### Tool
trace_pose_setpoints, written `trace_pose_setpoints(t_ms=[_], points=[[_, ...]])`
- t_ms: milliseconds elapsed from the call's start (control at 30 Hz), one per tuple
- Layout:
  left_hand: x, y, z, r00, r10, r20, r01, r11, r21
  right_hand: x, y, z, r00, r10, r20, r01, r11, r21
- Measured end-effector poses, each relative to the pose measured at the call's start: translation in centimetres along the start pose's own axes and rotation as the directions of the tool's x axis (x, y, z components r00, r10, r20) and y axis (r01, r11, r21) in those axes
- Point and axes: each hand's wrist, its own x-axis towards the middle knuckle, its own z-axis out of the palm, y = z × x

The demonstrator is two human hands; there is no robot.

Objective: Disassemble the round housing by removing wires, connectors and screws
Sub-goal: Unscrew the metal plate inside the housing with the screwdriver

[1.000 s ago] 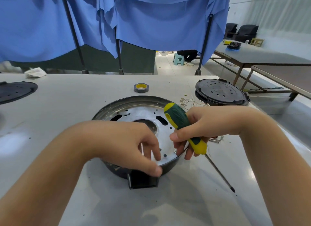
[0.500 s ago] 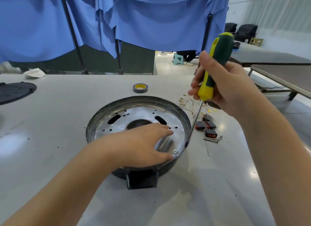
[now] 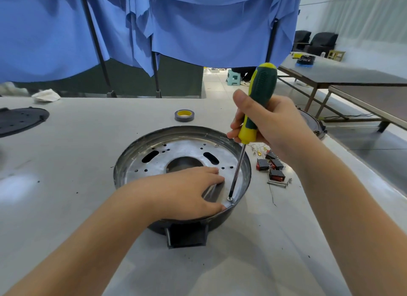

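Note:
The round housing, a dark metal pan with a silver perforated plate inside, sits in the middle of the grey table. My left hand lies flat on the plate's near side, thumb against the rim, holding it down. My right hand grips the green and yellow screwdriver almost upright. Its tip rests on a screw at the plate's near right edge. Another screw sits at the far right of the plate. Removed red and black connectors and loose screws lie to the right of the housing.
A roll of grey tape lies behind the housing. A black round lid sits at the far left, another behind my right hand. Thin wire bits lie by the connectors. Blue curtains hang behind the table.
My right hand swung the screwdriver from lying sideways to upright, then set its tip down onto the near right screw. My left hand went from pinching at the plate to lying flat on it.

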Motion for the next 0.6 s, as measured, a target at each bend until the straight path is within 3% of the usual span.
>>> trace_pose_setpoints(t_ms=[400, 600], points=[[0.06, 0.09, -0.04, 1.0, -0.001, 0.01, 0.001, 1.0, -0.001, -0.08, 0.14, 0.22, 0.997, -0.075, 0.023, 0.076, 0.997, -0.034], [0.0, 0.19, 0.03, 1.0, 0.002, 0.013, -0.002, 1.0, 0.003, -0.46, -0.21, 0.58, 0.966, -0.252, -0.058, 0.214, 0.906, -0.366]])
